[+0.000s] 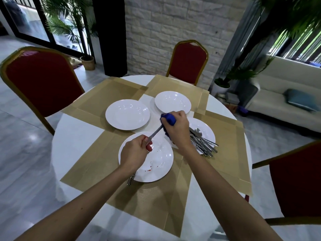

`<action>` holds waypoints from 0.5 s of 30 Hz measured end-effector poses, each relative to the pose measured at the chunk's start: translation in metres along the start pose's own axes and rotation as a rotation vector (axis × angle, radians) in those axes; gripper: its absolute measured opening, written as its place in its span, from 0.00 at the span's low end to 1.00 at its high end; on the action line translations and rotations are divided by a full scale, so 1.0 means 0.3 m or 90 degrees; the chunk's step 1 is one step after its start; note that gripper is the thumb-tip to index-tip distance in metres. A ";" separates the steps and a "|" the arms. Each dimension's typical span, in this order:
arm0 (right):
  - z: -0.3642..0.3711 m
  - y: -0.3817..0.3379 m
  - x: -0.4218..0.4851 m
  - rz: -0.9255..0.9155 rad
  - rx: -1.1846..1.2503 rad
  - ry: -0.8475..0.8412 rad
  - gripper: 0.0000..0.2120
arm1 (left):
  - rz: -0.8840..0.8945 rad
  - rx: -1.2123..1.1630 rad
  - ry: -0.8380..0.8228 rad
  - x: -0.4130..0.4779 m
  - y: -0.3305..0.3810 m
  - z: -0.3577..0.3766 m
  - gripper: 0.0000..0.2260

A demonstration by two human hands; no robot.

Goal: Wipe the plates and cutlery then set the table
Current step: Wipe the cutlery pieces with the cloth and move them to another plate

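Note:
My left hand [134, 152] grips the handle of a steel piece of cutlery [155, 133] above the near white plate [156, 164], which carries small red spots. My right hand [177, 129] holds a blue cloth [168, 119] wrapped round the far end of that piece, hiding its head. Several more steel utensils [203, 141] lie piled on the right plate [206, 129]. Two more white plates sit on the table, one at the left [127, 114] and one at the back [172, 101]. Another utensil [130, 180] pokes out by the near plate's left rim, under my wrist.
The round white table [73, 145] is covered with several tan placemats [111, 91]. Red chairs with gold frames stand at the left [41, 84], the back [189, 63] and the right [295, 185]. A cream sofa [278, 105] and potted plants stand beyond.

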State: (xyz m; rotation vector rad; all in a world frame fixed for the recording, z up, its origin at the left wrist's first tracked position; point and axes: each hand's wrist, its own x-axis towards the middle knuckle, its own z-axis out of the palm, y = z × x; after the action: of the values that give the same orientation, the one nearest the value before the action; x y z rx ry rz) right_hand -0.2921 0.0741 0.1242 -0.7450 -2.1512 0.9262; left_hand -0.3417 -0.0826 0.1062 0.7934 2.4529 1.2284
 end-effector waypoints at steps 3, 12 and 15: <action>-0.005 -0.014 0.033 0.057 -0.013 0.028 0.08 | -0.004 -0.003 0.007 0.000 0.007 0.003 0.13; 0.027 -0.020 -0.026 0.030 -0.008 -0.002 0.08 | -0.016 0.098 0.039 -0.001 -0.003 -0.012 0.10; -0.009 -0.021 0.012 0.109 0.024 0.044 0.07 | 0.013 0.140 0.044 0.007 -0.004 -0.013 0.10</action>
State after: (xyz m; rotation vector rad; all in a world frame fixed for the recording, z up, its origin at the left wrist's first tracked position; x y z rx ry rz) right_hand -0.2937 0.0741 0.1317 -0.9401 -2.0287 1.0110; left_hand -0.3456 -0.0845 0.1075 0.8474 2.6748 1.0207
